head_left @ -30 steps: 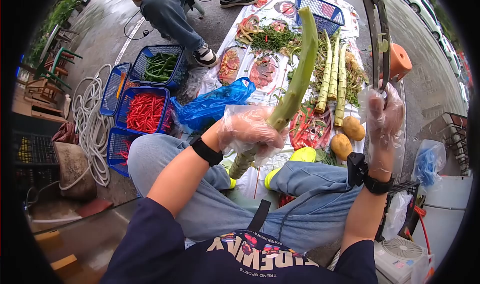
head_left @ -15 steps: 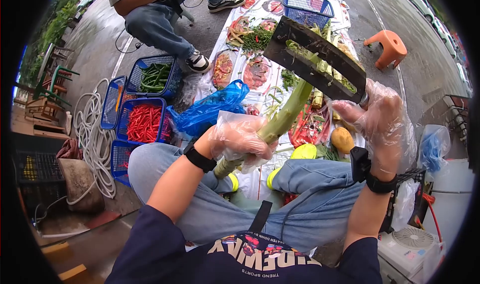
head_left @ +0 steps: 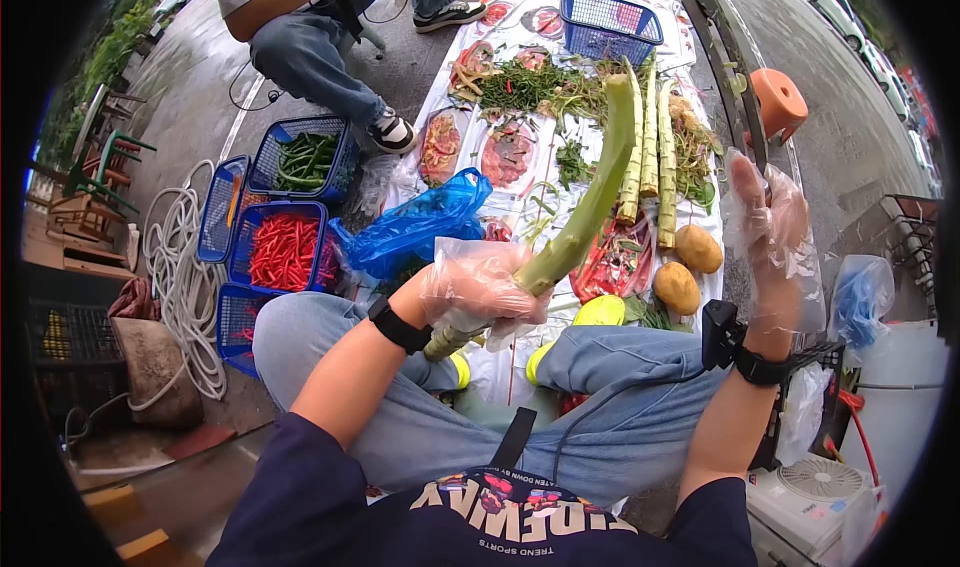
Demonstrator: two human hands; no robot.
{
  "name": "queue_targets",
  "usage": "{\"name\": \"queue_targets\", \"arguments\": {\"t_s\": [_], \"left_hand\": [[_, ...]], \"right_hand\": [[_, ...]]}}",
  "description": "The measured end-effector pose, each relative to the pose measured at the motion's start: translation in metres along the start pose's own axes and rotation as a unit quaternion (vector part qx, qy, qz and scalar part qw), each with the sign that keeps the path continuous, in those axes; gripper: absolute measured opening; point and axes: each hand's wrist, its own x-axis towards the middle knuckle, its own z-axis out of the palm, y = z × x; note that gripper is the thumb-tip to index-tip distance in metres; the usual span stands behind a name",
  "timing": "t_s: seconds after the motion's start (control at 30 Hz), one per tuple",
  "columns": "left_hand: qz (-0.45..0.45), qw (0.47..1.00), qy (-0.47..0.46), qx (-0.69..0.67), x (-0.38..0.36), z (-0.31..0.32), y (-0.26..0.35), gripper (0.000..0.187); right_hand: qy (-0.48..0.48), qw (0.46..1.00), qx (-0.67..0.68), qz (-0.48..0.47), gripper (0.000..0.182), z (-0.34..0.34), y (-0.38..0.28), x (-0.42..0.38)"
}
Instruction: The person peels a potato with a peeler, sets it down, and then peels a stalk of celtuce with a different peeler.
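Observation:
My left hand (head_left: pixel 485 285), in a clear plastic glove, is closed around a long, thick green celtuce stem (head_left: pixel 583 217). The stem slants up and away, its lower end coming out below my fist. At the right, my gloved right hand (head_left: pixel 770 212) grips a wide dark slotted peeling knife (head_left: pixel 722 72), turned nearly edge-on and held apart from the stem. Its handle is mostly hidden by my fingers. Beyond the stem, several pale green peeled stems (head_left: pixel 650 152) lie on the ground sheet. Two potatoes (head_left: pixel 678 287) sit just nearer to me.
Blue baskets hold red chillies (head_left: pixel 287 252) and green peppers (head_left: pixel 307 160) at the left. A blue plastic bag (head_left: pixel 425 217) lies beside them. Another blue basket (head_left: pixel 612 25) stands at the far end. An orange stool (head_left: pixel 778 105) is at the right. Another person (head_left: pixel 320 57) sits at the upper left.
The peeling knife has moved right, off the celtuce stem, and turned from broadside to nearly edge-on. My left hand keeps its hold on the stem, which looks more upright.

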Motion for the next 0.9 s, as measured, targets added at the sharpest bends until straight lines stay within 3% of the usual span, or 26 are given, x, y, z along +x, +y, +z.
{"name": "queue_targets", "arguments": {"t_s": [0.03, 0.1, 0.13, 0.17, 0.3, 0.33, 0.37, 0.43, 0.5, 0.57, 0.6, 0.73, 0.8, 0.83, 0.9], "left_hand": [[0.006, 1.000, -0.011, -0.008, 0.001, 0.000, -0.002, 0.026], [0.000, 0.992, -0.053, 0.114, 0.009, -0.002, -0.001, 0.025], [0.031, 0.990, -0.081, 0.115, 0.015, -0.006, -0.012, 0.025], [0.056, 0.986, -0.105, 0.115, 0.020, -0.006, -0.020, 0.026], [0.046, 0.917, -0.017, 0.396, 0.023, 0.019, 0.001, 0.035], [0.113, 0.901, 0.029, 0.417, 0.023, 0.021, -0.002, 0.033], [0.111, 0.901, 0.031, 0.419, 0.025, 0.017, -0.002, 0.033], [0.158, 0.902, 0.140, 0.377, 0.025, 0.014, 0.000, 0.027], [0.176, 0.934, 0.203, 0.237, 0.022, 0.012, 0.004, 0.024], [0.125, 0.966, 0.209, 0.087, 0.021, 0.005, 0.001, 0.021], [0.140, 0.973, 0.185, -0.003, 0.014, 0.010, 0.011, 0.025], [0.152, 0.977, 0.146, -0.037, -0.001, 0.015, 0.022, 0.020], [0.267, 0.950, 0.160, 0.030, 0.009, 0.007, 0.005, 0.045], [0.299, 0.933, 0.188, 0.068, 0.011, 0.007, 0.001, 0.052], [0.355, 0.888, 0.255, 0.145, 0.011, 0.008, 0.002, 0.071]], "right_hand": [[-0.007, 0.999, -0.013, 0.030, 0.072, -0.001, 0.002, 0.002], [0.043, 0.996, 0.067, -0.041, 0.068, 0.003, -0.003, 0.002], [0.038, 0.999, -0.031, -0.011, 0.069, 0.003, 0.000, 0.001], [0.032, 0.999, -0.033, -0.006, 0.070, 0.003, 0.000, 0.003], [0.017, 1.000, 0.014, 0.020, 0.070, 0.002, -0.007, 0.005], [0.010, 1.000, -0.002, 0.026, 0.070, 0.003, -0.007, 0.006], [0.010, 1.000, 0.002, 0.024, 0.070, 0.003, -0.008, 0.009], [0.024, 0.998, 0.060, 0.026, 0.071, 0.008, -0.004, 0.007], [-0.004, 0.981, 0.192, 0.038, 0.068, 0.021, 0.011, 0.009], [-0.041, 0.939, 0.328, 0.091, 0.063, 0.024, 0.003, 0.005], [-0.051, 0.940, 0.324, 0.090, 0.063, 0.027, 0.002, 0.004], [-0.068, 0.952, 0.300, 0.000, 0.065, 0.039, -0.007, 0.004], [-0.082, 0.959, 0.268, -0.037, 0.063, 0.036, -0.017, 0.000], [-0.121, 0.936, 0.331, -0.021, 0.062, 0.035, -0.028, -0.003], [-0.054, 0.860, 0.480, 0.167, 0.064, 0.032, -0.067, -0.020]]}}
